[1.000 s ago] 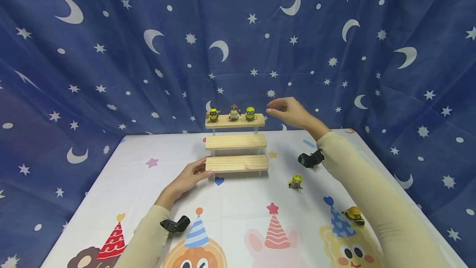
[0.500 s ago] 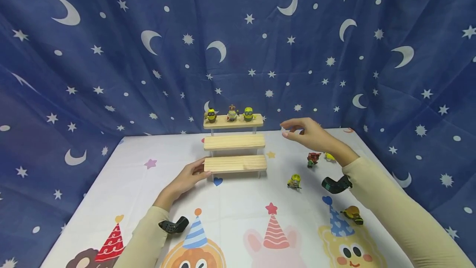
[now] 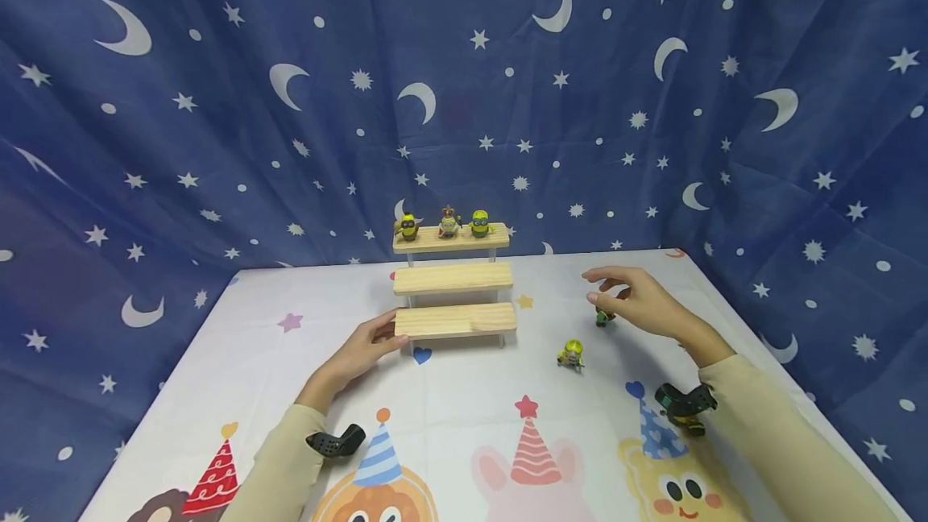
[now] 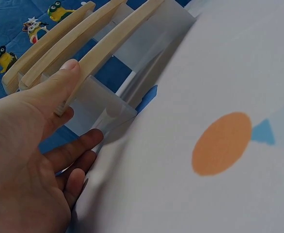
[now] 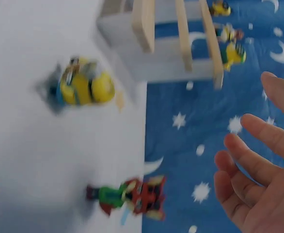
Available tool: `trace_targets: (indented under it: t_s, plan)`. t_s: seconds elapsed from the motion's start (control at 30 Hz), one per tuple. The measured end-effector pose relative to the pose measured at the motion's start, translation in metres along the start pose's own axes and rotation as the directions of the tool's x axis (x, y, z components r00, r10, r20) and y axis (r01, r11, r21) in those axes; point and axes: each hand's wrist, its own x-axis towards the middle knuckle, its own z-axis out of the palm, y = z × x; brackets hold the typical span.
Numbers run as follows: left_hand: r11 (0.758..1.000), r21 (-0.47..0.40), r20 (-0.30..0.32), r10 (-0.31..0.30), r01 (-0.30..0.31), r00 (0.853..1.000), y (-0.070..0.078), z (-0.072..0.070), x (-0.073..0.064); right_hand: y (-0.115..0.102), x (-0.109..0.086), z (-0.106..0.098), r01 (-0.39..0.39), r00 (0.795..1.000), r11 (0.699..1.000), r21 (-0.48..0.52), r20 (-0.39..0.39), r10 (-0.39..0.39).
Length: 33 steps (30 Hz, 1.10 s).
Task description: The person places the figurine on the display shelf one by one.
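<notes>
My left hand point(image 3: 366, 349) grips the left end of the lowest plank of a three-tier wooden display stand point(image 3: 455, 321); in the left wrist view its thumb lies over the plank's end with a finger beneath. Three small Minion figures point(image 3: 479, 223) stand on the top tier, the middle one crowned. My right hand point(image 3: 634, 300) holds nothing, its fingers apart above the table, over a red-and-green figure point(image 5: 137, 196) that it partly covers in the head view. Another yellow Minion figure point(image 3: 571, 354) stands on the table right of the stand.
A yellow-brown figure point(image 3: 685, 425) lies at the right, partly behind the right wrist's black camera point(image 3: 685, 399). The white tablecloth point(image 3: 304, 361) has printed party animals. A blue curtain point(image 3: 464, 103) with moons and stars hangs behind the table.
My right hand has moved away from the top tier, right and down toward the red-and-green figure, now covering part of it. My left hand stays on the stand.
</notes>
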Motion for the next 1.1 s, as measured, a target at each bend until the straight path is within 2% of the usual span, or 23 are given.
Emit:
trace_targets:
  t_s: [0.13,0.3,0.47,0.67,0.77,1.1]
  plan:
    - [1.000,0.002,0.000,-0.002,0.002,1.000,-0.001,-0.001,0.000,0.021,0.003,-0.007,-0.054,0.998,0.999,0.001,0.031,0.054]
    - [1.000,-0.005,0.001,0.006,-0.006,1.000,-0.001,0.000,0.000,0.043,0.009,-0.011,-0.160,0.976,0.987,0.025,0.152,0.155]
    - [1.000,0.000,0.009,0.005,-0.005,1.000,0.000,0.000,0.000,0.057,0.010,-0.010,-0.160,0.960,0.986,0.038,0.238,0.147]
    - [1.000,-0.010,0.000,0.005,-0.005,1.000,0.000,-0.001,-0.001,0.066,0.014,-0.006,-0.044,0.970,0.999,0.021,0.241,0.038]
    - [1.000,-0.018,0.001,0.005,-0.005,1.000,0.001,-0.001,-0.002,0.065,0.016,-0.004,-0.011,0.971,0.999,0.033,0.238,0.003]
    - [1.000,-0.010,0.001,-0.001,0.001,1.000,0.000,-0.001,-0.001,0.071,0.023,0.006,-0.068,0.981,0.998,0.015,0.183,0.064]
